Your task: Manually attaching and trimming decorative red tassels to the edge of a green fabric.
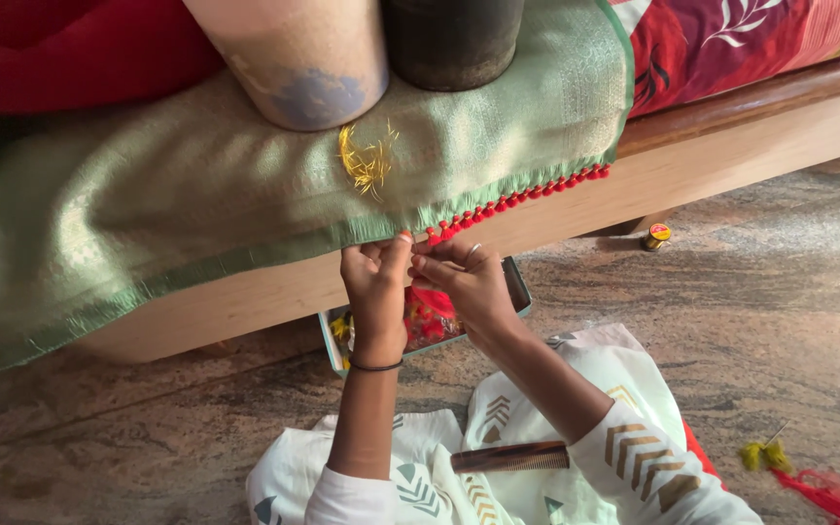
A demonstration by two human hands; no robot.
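A green woven cloth [196,194] is draped over the edge of a wooden bed frame [731,156]. A row of small red tassel balls [527,199] runs along its hem at the right. My left hand [376,287] pinches the hem just left of the last red ball. My right hand [469,277], with a ring on one finger, pinches the same spot from the right; both hands touch there. A tuft of loose yellow threads [367,160] lies on the cloth above.
A pale cylinder [294,58] and a dark cylinder [454,39] weigh the cloth down. A small tray [520,292] of red and yellow threads sits under my hands. A brown comb [512,457] lies on my lap. Yellow and red thread bundles [789,467] and a small yellow-capped pot [657,235] rest on the stone floor.
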